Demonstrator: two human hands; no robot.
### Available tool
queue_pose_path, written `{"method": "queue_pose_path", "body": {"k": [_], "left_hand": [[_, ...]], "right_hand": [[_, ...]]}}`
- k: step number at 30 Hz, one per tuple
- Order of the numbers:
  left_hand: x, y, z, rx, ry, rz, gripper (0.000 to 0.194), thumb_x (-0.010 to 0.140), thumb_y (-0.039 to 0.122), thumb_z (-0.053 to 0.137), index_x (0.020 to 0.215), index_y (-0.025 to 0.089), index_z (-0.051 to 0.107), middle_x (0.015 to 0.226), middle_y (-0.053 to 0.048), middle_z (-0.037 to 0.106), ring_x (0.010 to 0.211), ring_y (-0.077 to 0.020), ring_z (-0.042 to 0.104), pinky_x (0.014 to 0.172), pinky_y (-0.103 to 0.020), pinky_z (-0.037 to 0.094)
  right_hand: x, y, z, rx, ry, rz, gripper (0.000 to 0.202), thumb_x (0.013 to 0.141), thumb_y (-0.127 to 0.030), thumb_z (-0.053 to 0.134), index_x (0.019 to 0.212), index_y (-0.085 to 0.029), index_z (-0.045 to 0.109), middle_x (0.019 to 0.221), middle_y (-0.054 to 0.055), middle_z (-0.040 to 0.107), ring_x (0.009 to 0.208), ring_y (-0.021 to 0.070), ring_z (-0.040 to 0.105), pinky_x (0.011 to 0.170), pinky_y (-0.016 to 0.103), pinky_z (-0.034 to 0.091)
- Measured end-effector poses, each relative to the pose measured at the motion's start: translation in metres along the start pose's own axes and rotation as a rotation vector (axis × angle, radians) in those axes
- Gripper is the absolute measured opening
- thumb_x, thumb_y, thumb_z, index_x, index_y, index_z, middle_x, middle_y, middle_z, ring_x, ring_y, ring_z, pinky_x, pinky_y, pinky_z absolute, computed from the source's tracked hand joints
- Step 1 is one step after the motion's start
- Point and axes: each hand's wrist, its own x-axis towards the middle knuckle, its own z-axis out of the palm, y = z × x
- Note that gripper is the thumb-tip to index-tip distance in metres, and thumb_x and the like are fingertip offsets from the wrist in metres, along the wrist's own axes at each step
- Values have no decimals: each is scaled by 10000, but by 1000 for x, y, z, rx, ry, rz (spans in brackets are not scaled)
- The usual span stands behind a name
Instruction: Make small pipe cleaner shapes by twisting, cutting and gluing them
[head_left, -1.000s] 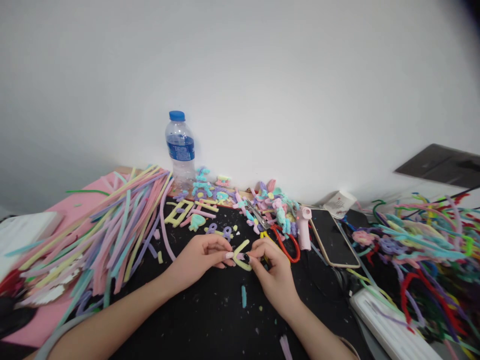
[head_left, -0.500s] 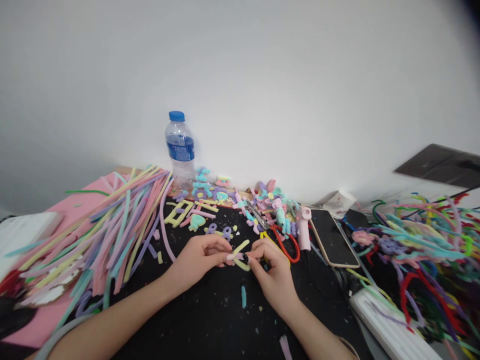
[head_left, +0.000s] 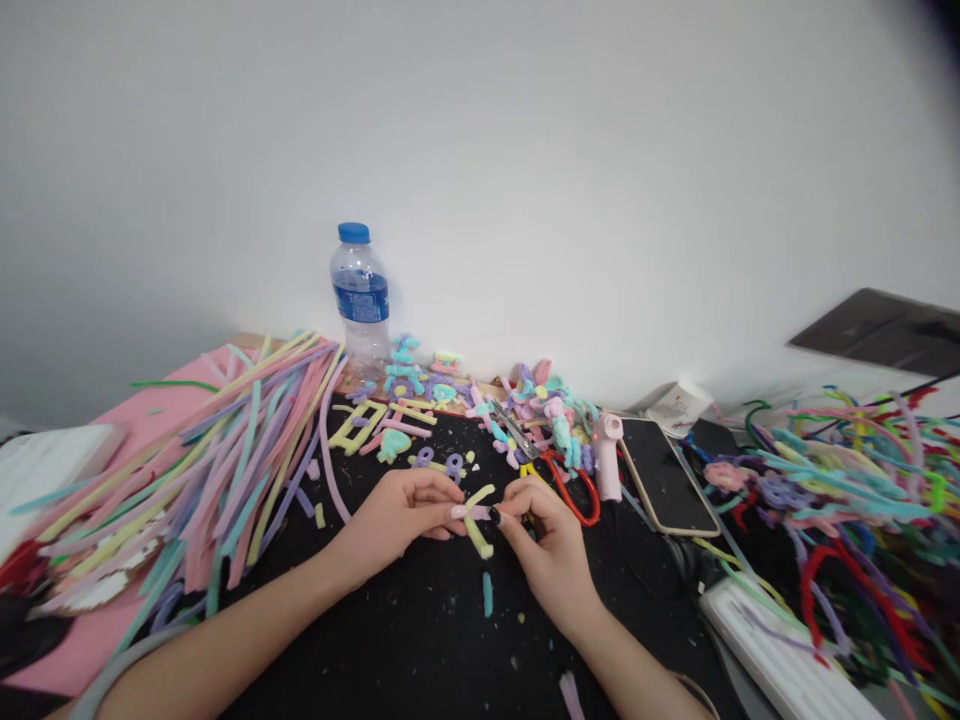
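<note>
Between my hands is a small piece of fuzzy pipe cleaner, with yellow strips (head_left: pixel 477 535) crossing a short lilac strip (head_left: pixel 484 513). My left hand (head_left: pixel 401 522) is closed, thumb and index finger pinching its left side. On the other side, my right hand (head_left: pixel 546 535) pinches the lilac end, its other fingers curled. The yellow ends stick out above and below the pinch. Just under it a short teal pipe cleaner piece (head_left: pixel 487 594) lies on the black mat (head_left: pixel 420 640). Scissors with red and yellow handles (head_left: pixel 577 490) lie behind my right hand, which partly hides them.
Long pastel pipe cleaners (head_left: pixel 247 450) are heaped on the left, a tangled pile (head_left: pixel 832 490) on the right. A water bottle (head_left: pixel 361 300) stands against the wall. Finished pipe cleaner shapes (head_left: pixel 559 415), a pink handheld device (head_left: pixel 608 458) and a phone (head_left: pixel 667 475) lie at the back.
The yellow strips have turned between my fingers; the lower end now points down and nearer to me. Both hands stay in nearly the same place.
</note>
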Motion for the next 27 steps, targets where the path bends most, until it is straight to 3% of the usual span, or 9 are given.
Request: {"method": "queue_pose_path", "body": {"k": [27], "left_hand": [[-1, 0, 0, -5, 22, -30, 193, 698, 289, 718, 814, 147, 656, 738, -39, 733, 764, -175, 700, 653, -223, 532]], "right_hand": [[0, -2, 0, -79, 25, -40, 150, 835, -163, 559, 692, -194, 526, 768, 11, 529, 697, 153, 517, 633, 274, 382]]}}
